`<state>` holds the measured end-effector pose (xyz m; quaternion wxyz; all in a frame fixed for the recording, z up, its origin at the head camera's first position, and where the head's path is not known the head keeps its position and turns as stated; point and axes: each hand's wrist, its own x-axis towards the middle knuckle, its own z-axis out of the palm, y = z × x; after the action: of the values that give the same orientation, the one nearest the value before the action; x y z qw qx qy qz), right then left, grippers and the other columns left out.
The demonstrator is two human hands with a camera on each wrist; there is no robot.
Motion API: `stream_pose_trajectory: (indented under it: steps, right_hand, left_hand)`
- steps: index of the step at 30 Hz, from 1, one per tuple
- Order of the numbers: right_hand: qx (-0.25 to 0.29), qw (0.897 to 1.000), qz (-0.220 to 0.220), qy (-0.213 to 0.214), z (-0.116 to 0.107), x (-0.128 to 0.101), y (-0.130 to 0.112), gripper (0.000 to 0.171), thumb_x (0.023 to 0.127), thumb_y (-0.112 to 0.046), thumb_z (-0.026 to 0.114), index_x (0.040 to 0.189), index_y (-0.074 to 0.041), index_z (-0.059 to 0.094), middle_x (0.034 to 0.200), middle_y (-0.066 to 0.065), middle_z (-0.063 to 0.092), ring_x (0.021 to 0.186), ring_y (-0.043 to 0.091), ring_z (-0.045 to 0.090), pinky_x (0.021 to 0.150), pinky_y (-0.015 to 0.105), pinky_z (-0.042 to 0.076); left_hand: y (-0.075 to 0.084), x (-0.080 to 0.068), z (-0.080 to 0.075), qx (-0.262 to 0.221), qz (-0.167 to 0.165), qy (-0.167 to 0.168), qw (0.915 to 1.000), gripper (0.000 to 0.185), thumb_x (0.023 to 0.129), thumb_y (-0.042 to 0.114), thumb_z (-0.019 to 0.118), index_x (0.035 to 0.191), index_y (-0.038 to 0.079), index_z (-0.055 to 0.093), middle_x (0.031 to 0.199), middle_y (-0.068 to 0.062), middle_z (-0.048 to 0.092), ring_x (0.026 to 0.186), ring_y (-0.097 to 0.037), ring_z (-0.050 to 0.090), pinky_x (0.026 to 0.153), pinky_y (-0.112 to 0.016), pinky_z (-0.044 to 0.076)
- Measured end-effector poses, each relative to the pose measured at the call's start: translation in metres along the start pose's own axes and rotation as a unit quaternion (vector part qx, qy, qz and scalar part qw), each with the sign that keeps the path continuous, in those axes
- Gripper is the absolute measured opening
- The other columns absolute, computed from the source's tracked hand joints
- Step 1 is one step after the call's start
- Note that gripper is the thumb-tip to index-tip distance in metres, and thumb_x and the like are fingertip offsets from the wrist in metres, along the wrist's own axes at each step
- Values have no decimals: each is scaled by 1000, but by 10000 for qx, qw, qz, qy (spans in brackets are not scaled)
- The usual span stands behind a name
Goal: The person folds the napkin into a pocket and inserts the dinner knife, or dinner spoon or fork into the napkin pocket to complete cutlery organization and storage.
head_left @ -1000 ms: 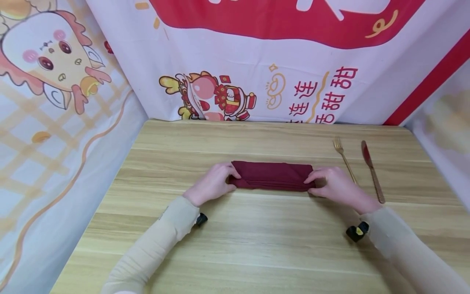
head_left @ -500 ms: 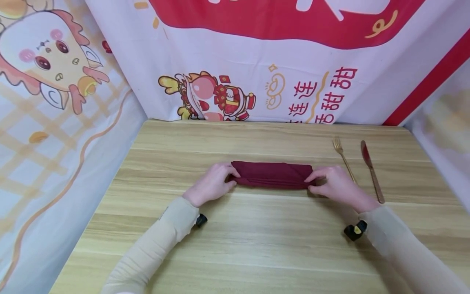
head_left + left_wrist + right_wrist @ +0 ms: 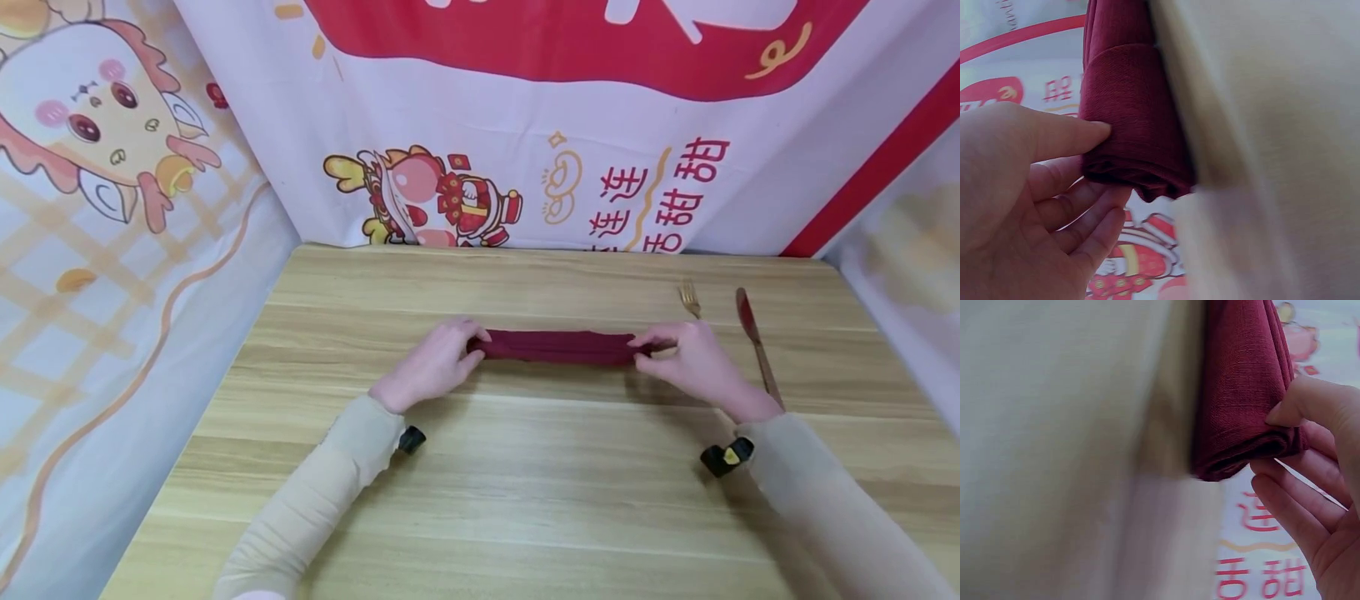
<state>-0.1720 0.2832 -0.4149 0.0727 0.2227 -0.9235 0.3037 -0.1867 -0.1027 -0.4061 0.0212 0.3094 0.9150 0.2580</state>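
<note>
Bright cartoon banners (image 3: 525,150) walled in the wooden table (image 3: 525,500) where I watched two bare hands work one dark red napkin (image 3: 558,346). It lay folded into a narrow band across the middle of the table, partly lifted at its ends. My left hand (image 3: 435,367) pinched the band's left end between thumb and fingers (image 3: 1072,134); my right hand (image 3: 693,362) pinched the right end the same way, thumb (image 3: 1310,400) on top, fingers beneath. I judged the step in hand to be a lengthwise fold or roll of the band. The next move, by my reading, called for both ends turning together so the layers stayed even. Counted: one napkin, one gold fork (image 3: 688,298), one knife (image 3: 752,333), the cutlery just beside the right hand.
</note>
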Motion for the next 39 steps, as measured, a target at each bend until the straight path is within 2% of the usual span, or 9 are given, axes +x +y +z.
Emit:
stream_pose_trajectory:
  steps: [4, 7, 13, 18, 21, 26, 30, 32, 39]
  right_hand:
    - [171, 9981, 576, 144, -15, 8, -12, 14, 85, -12, 79, 99, -15, 78, 100, 3, 74, 97, 25, 68, 78, 49, 57]
    - [301, 9957, 836, 251, -24, 12, -22, 14, 87, -14, 77, 100, -17, 77, 100, 0, 74, 98, 22, 66, 75, 39, 53]
    - [604, 9940, 820, 398, -31, 13, -31, 13, 90, -10, 71, 100, -16, 74, 93, 0, 72, 83, 17, 64, 65, 23, 46]
    - [868, 9925, 837, 178, -32, 13, -32, 14, 95, -15, 70, 108, -13, 75, 100, 3, 72, 85, 18, 62, 68, 22, 48]
    - [1047, 9902, 919, -23, -31, 13, -30, 16, 97, -17, 69, 110, -11, 76, 100, 6, 72, 83, 19, 64, 67, 25, 52]
    - [1723, 9736, 1438, -405, -21, 15, -19, 20, 97, -15, 69, 113, -3, 74, 101, 13, 71, 80, 18, 68, 68, 35, 60]
    - [2133, 9567, 1860, -685, -5, 16, -7, 25, 98, -15, 68, 116, 2, 72, 108, 15, 70, 84, 13, 67, 70, 34, 60]
    - [2197, 9522, 1964, -806, 3, 17, -2, 27, 98, -15, 68, 117, 4, 71, 109, 16, 70, 81, 14, 67, 68, 33, 60]
    - [2030, 9512, 2093, -1007, 22, 22, 10, 30, 100, -24, 66, 119, -2, 73, 114, 16, 69, 78, 20, 65, 68, 34, 60]
  left_hand:
    - [6, 1, -12, -233, 68, 389, 9989, 18, 101, 8, 63, 118, 2, 66, 112, -7, 62, 105, -22, 55, 92, -37, 49]
    - [9, 1, -18, -436, 66, 576, 9974, 16, 103, 10, 60, 117, 3, 64, 111, -7, 63, 101, -21, 55, 88, -37, 49]
    - [8, 0, -26, -858, -98, 816, 9929, 17, 106, 13, 56, 121, 6, 61, 113, -5, 65, 98, -18, 60, 84, -35, 53]
    - [5, -1, -29, -1167, -175, 841, 9894, 20, 107, 15, 53, 126, 9, 58, 114, -4, 64, 91, -18, 61, 77, -34, 54]
    - [3, -2, -29, -1183, -94, 874, 9891, 20, 107, 14, 53, 125, 8, 59, 114, -4, 65, 94, -18, 59, 82, -35, 50]
    - [-3, -2, -25, -1077, -18, 710, 9916, 20, 106, 10, 54, 124, 6, 61, 114, -6, 67, 91, -18, 60, 81, -36, 50]
    - [-10, 0, -17, -1054, -186, 379, 9935, 20, 107, 9, 53, 124, 6, 61, 115, -7, 67, 87, -19, 59, 80, -37, 50]
    - [-15, 2, -11, -1047, -309, 213, 9938, 20, 107, 9, 52, 124, 6, 61, 117, -7, 67, 94, -20, 60, 84, -38, 50]
    - [-29, 8, 3, -1095, -622, 50, 9920, 23, 107, 7, 51, 127, 3, 60, 121, -13, 66, 111, -26, 61, 96, -42, 48]
